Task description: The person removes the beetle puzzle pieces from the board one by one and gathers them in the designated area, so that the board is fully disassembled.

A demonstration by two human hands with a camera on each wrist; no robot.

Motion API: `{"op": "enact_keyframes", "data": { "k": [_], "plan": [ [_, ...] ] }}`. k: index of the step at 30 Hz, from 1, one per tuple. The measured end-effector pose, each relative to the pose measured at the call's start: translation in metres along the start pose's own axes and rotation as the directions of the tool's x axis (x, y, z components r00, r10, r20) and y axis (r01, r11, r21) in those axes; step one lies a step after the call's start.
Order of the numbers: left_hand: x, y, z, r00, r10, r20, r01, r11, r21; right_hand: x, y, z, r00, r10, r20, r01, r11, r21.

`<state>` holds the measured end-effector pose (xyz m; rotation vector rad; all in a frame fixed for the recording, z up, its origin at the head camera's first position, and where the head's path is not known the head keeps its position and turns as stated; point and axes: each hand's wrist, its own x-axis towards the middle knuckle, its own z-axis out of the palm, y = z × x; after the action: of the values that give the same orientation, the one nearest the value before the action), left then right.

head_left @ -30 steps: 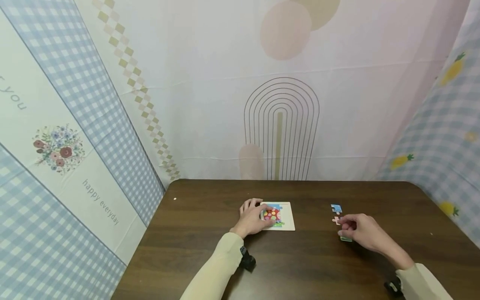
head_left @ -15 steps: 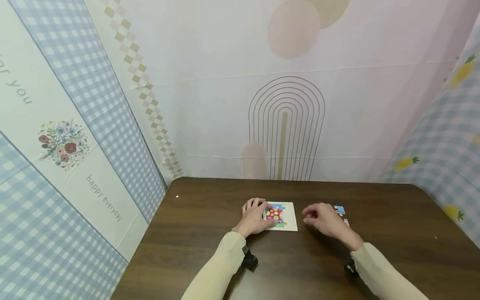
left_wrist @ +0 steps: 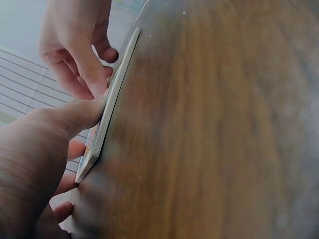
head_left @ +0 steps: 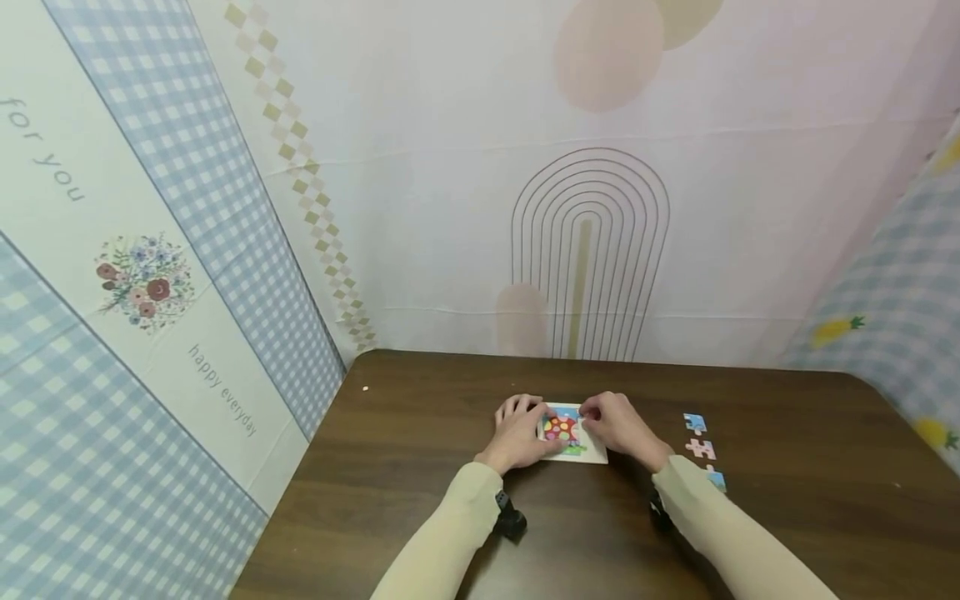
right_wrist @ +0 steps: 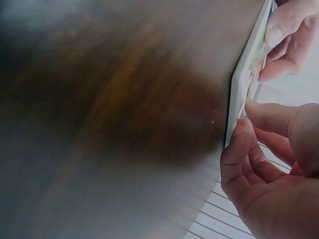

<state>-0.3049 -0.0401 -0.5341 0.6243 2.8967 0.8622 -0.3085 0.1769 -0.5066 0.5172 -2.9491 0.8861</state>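
A white puzzle board [head_left: 595,451] with a red, dotted picture lies on the dark table. My left hand [head_left: 520,437] rests on its left side, thumb and index finger spread across the picture, other fingers beyond the edge. In the left wrist view that thumb presses near the board's edge. My right hand [head_left: 618,423] is over the board's upper right part, thumb and fingers together. It pinches a puzzle piece that the fingertips almost wholly hide. In the right wrist view the right fingertips [right_wrist: 243,125] are close against the board face.
Right of the board lie a blue puzzle piece [head_left: 694,423], a pink puzzle piece [head_left: 701,449] and a blue-green puzzle piece [head_left: 717,480], partly behind the right sleeve. The brown table [head_left: 420,442] meets a patterned cloth [head_left: 442,250] at its back edge.
My right hand has moved left from the loose pieces to the board. The left hand has stayed on the board. The head view has shifted slightly.
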Motion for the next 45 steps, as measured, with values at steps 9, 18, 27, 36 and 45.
{"op": "enact_keyframes", "data": {
  "k": [9, 18, 27, 36, 45],
  "plan": [
    [0.0, 0.0, -0.001, 1.0, -0.008, -0.003, 0.008, 1.0, -0.019, 0.008, 0.002, 0.002, 0.999, 0.047, 0.018, -0.047, 0.999, 0.003],
    [-0.002, 0.001, -0.003, 1.0, -0.019, -0.006, 0.019, 1.0, -0.017, 0.01, 0.0, 0.003, 0.996, 0.075, 0.048, -0.075, 0.997, 0.009],
    [0.004, -0.002, 0.005, 0.999, -0.015, -0.043, 0.012, 0.998, -0.054, 0.016, 0.024, 0.016, 0.997, -0.057, -0.052, 0.059, 0.997, 0.048],
    [0.003, 0.009, 0.01, 0.989, -0.064, -0.135, 0.05, 0.994, -0.102, 0.018, 0.027, 0.016, 0.994, -0.077, -0.073, 0.081, 0.995, 0.054],
    [0.001, 0.014, 0.006, 0.983, -0.111, -0.144, 0.106, 0.993, -0.044, 0.011, 0.003, 0.007, 0.997, -0.035, -0.069, 0.035, 0.999, -0.008]
  ]
}}
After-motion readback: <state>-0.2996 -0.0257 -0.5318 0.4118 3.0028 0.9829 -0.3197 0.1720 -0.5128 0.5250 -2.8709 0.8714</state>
